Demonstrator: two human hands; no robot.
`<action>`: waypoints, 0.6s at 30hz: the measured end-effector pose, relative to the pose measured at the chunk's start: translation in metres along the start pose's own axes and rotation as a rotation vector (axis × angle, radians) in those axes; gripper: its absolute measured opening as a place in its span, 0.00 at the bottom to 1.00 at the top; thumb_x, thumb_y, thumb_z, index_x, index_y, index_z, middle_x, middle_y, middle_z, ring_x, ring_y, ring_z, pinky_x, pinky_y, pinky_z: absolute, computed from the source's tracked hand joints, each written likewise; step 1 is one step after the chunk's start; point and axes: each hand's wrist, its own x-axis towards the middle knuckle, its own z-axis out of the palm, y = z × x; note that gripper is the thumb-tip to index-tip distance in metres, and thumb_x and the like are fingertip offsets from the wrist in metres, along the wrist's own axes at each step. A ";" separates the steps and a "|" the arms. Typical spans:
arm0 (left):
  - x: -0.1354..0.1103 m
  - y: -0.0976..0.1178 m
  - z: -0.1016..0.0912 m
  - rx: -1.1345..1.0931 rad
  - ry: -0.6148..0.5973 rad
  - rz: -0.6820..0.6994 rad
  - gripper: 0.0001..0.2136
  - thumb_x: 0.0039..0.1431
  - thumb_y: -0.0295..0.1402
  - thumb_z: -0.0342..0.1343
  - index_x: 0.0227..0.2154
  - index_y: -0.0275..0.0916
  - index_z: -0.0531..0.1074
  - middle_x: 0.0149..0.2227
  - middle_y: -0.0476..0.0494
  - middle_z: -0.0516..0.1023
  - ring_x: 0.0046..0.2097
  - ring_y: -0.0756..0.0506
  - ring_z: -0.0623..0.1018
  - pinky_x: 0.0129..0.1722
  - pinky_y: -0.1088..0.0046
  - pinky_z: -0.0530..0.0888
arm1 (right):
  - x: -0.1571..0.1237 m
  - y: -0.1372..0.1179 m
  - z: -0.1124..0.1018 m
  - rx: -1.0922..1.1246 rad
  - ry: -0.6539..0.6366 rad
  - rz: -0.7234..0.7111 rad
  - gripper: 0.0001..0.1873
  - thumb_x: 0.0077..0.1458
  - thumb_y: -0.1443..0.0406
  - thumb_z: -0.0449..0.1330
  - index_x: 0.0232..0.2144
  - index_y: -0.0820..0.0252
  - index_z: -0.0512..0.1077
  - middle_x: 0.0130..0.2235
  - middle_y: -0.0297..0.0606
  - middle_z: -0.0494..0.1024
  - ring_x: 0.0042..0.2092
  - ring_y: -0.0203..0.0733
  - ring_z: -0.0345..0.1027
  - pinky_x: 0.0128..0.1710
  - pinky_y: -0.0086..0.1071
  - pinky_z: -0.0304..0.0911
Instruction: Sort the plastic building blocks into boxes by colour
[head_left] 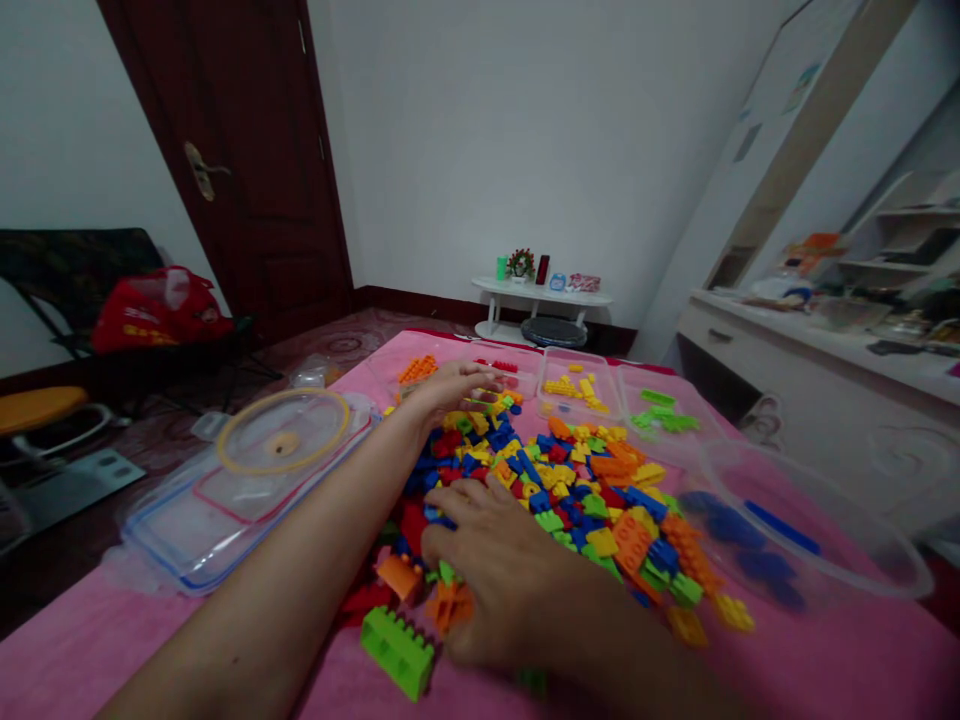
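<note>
A heap of toy building bricks point(555, 475) in blue, yellow, red, green and orange lies on the pink cloth point(480, 690). My left hand point(461, 388) is stretched over the far left of the heap, its fingers extended and apart, close to a clear container point(525, 375) with red bricks. Low over the near left of the heap is my right hand point(495, 560), fingers bent and apart, with nothing visibly gripped. Beside its thumb are an orange brick point(450, 606) and a long green brick point(397, 650). The palm hides the bricks beneath it.
Clear containers line the far side: orange bricks point(418, 370), yellow bricks point(577, 388), green bricks point(664, 415). A larger clear container point(885, 545) with blue bricks stands right. Clear lids point(247, 490) are stacked left. Beyond are a low white table point(544, 292) and a dark door point(247, 150).
</note>
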 end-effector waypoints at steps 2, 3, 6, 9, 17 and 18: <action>-0.001 0.002 0.000 -0.011 0.001 0.015 0.14 0.47 0.35 0.62 0.37 0.35 0.75 0.41 0.37 0.77 0.34 0.48 0.77 0.33 0.74 0.72 | 0.006 0.018 0.000 -0.035 -0.008 0.044 0.20 0.40 0.58 0.63 0.38 0.59 0.72 0.50 0.44 0.67 0.51 0.52 0.56 0.55 0.47 0.46; -0.002 0.002 0.001 -0.014 -0.001 0.027 0.14 0.47 0.35 0.62 0.36 0.34 0.75 0.40 0.37 0.77 0.34 0.49 0.77 0.32 0.74 0.72 | 0.008 0.027 -0.001 -0.058 0.000 0.071 0.19 0.39 0.59 0.63 0.37 0.59 0.72 0.50 0.43 0.67 0.51 0.52 0.56 0.55 0.46 0.46; -0.003 0.004 0.005 -0.017 0.000 0.064 0.13 0.46 0.35 0.63 0.35 0.34 0.75 0.38 0.37 0.78 0.34 0.48 0.77 0.32 0.75 0.72 | 0.010 0.053 -0.007 -0.116 0.035 0.164 0.22 0.38 0.58 0.64 0.38 0.57 0.73 0.54 0.43 0.63 0.54 0.53 0.54 0.54 0.46 0.47; -0.007 0.012 0.006 -0.043 0.025 0.116 0.11 0.48 0.32 0.61 0.34 0.33 0.75 0.35 0.38 0.78 0.33 0.49 0.77 0.32 0.75 0.72 | 0.005 0.073 -0.017 -0.118 0.018 0.258 0.24 0.37 0.55 0.64 0.40 0.57 0.72 0.52 0.44 0.66 0.52 0.52 0.58 0.52 0.45 0.52; -0.062 0.086 0.009 -0.224 0.136 0.394 0.13 0.54 0.30 0.55 0.43 0.35 0.71 0.36 0.45 0.78 0.36 0.51 0.76 0.36 0.78 0.71 | 0.015 0.063 -0.025 -0.172 0.248 0.252 0.26 0.43 0.72 0.55 0.48 0.60 0.68 0.52 0.45 0.68 0.53 0.50 0.59 0.54 0.43 0.53; -0.074 0.094 0.017 -0.231 0.150 0.383 0.13 0.56 0.31 0.54 0.45 0.36 0.71 0.36 0.46 0.78 0.37 0.51 0.76 0.36 0.78 0.71 | 0.027 0.056 -0.020 -0.131 0.264 0.209 0.25 0.44 0.72 0.54 0.48 0.60 0.68 0.52 0.44 0.68 0.53 0.48 0.60 0.53 0.41 0.54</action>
